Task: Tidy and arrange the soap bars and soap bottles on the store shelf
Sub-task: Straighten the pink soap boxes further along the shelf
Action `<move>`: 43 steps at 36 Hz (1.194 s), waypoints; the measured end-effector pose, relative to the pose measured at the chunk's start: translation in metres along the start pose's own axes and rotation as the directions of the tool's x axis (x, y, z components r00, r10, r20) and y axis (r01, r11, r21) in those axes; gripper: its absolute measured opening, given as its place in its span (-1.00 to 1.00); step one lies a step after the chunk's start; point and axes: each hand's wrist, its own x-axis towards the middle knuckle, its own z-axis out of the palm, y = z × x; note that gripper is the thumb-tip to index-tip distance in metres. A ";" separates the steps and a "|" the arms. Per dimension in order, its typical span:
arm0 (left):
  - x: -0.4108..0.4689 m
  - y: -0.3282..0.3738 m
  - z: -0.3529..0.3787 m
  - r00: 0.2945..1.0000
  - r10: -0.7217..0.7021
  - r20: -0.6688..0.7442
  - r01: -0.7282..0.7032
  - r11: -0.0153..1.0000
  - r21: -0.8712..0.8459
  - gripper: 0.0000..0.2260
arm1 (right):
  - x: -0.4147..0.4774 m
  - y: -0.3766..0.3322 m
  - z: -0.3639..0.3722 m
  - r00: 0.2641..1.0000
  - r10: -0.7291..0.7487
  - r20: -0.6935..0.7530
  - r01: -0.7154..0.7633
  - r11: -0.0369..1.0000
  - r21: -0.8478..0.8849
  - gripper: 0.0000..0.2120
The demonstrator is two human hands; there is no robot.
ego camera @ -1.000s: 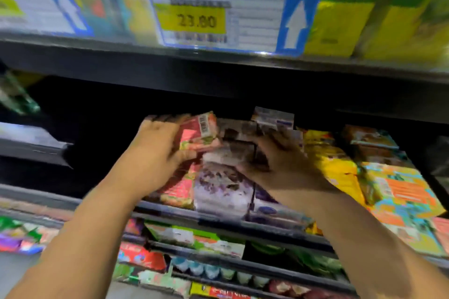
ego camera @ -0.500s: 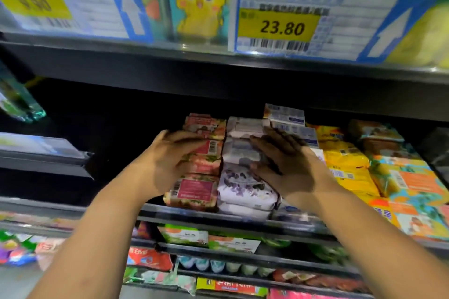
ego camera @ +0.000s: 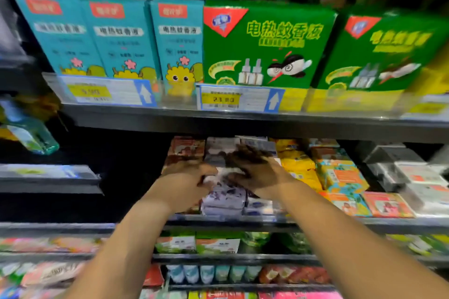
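A row of pale purple soap packs (ego camera: 224, 198) lies on the middle shelf (ego camera: 243, 222), with red soap packs (ego camera: 185, 148) to its left and yellow soap packs (ego camera: 297, 165) to its right. My left hand (ego camera: 184, 184) pinches the left edge of a purple pack between thumb and fingers. My right hand (ego camera: 255, 170) lies on top of the same row with its fingers spread, pressing down. The hands hide the middle of the row. The view is blurred.
Orange and teal packs (ego camera: 340, 175) and white packs (ego camera: 418, 177) fill the shelf to the right. Teal boxes (ego camera: 97, 36) and green boxes (ego camera: 267, 43) stand on the shelf above, close overhead. A green bottle (ego camera: 31, 136) lies at the left. Lower shelves hold more packs.
My left hand has moved from the red packs to the purple pack's edge. My right hand stays on the purple row. The view has tilted up to the shelf above.
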 end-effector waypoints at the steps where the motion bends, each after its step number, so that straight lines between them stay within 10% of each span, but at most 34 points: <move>1: 0.000 0.005 0.001 0.999 0.012 0.032 -0.012 1.000 0.023 -0.63 | -0.004 0.006 -0.001 0.999 0.051 -0.004 -0.050 0.997 0.059 -0.22; 7: 0.005 0.039 0.016 0.995 0.005 0.096 -0.019 0.990 0.139 -0.56 | -0.059 0.043 -0.030 0.986 0.121 -0.112 -0.115 0.992 0.058 -0.66; 15: 0.042 0.117 0.063 0.995 0.097 0.032 -0.101 0.961 0.259 -0.22 | -0.136 0.136 -0.027 0.866 0.353 -0.355 -0.389 0.920 -0.036 -0.67; 28: 0.125 0.271 0.120 0.966 0.249 -0.072 -0.233 0.955 0.181 -0.42 | -0.185 0.252 -0.042 0.951 0.302 0.065 -0.258 0.892 -0.371 -0.50; 43: 0.170 0.301 0.139 0.978 -0.026 0.206 -0.006 0.988 0.152 -0.46 | -0.167 0.271 -0.055 0.900 0.283 0.331 -0.150 0.915 -0.375 -0.56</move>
